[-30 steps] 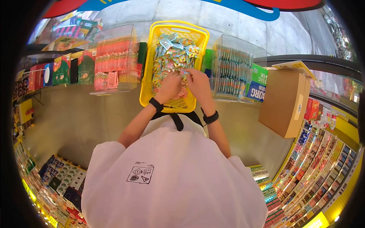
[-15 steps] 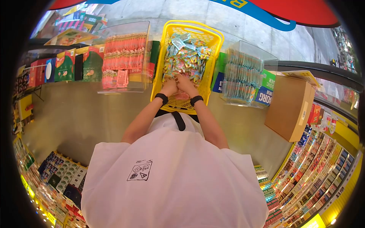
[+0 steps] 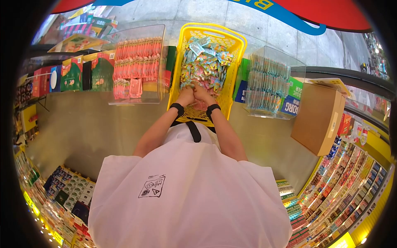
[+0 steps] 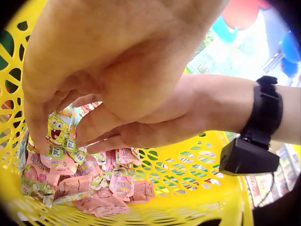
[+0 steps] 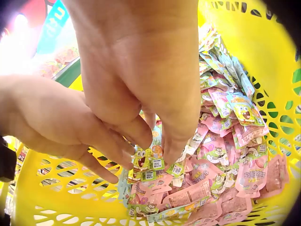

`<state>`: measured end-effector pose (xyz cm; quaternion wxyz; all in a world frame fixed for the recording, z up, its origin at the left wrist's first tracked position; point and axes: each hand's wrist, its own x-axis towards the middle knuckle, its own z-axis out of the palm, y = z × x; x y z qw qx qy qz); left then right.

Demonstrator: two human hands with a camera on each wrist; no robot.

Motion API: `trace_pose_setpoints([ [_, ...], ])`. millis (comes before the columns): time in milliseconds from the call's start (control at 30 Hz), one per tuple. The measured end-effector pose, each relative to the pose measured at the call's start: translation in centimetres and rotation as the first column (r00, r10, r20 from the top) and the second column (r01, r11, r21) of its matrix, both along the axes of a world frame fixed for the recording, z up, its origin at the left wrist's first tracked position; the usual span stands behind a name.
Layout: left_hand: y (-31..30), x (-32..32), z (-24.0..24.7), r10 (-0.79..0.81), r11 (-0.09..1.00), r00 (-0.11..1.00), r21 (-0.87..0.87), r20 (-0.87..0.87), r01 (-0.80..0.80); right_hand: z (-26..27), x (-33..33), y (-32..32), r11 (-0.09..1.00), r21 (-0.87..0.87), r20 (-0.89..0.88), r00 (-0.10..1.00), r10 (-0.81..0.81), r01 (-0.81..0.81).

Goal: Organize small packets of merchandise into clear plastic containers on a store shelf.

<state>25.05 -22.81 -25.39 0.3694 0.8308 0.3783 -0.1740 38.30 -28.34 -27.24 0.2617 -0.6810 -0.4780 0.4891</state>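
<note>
A yellow plastic basket (image 3: 175, 89) holds a heap of small snack packets (image 3: 209, 62), blue and green on top, with pink ones (image 5: 193, 193) nearer the person. My left hand (image 3: 186, 97) and right hand (image 3: 202, 95) meet low over the near part of the heap. Between their fingertips is a packet with a yellow cartoon face (image 5: 141, 162), pinched from both sides. In the left wrist view the same packet (image 4: 57, 129) stands tilted up above the pink packets. The fingers partly hide its upper edge.
Clear bins stand either side of the basket, one with red-pink packets (image 3: 138, 62), one with blue packets (image 3: 266, 84). A brown cardboard box (image 3: 316, 118) is at the right. Stocked shelves (image 3: 351, 182) curve along the lower right. Pale paving (image 3: 281, 37) lies beyond.
The hands, spread slightly apart over the heap a second ago, have come together at its near part. The basket and bins have shifted right in the head view.
</note>
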Motion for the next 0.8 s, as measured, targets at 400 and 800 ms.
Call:
trace_pose_setpoints([
  [400, -0.6, 1.2, 4.5, 0.051, 0.994, 0.991, -0.106, 0.123, -0.038, 3.2, 0.9, -0.5, 0.985, -0.111, 0.102, 0.987, -0.125, 0.136],
  [800, -0.7, 3.0, 6.3, 0.245, 0.969, 0.861, -0.125, 0.447, -0.211, 13.0, 4.7, -4.3, 0.941, 0.107, -0.008, 0.946, -0.323, 0.322],
])
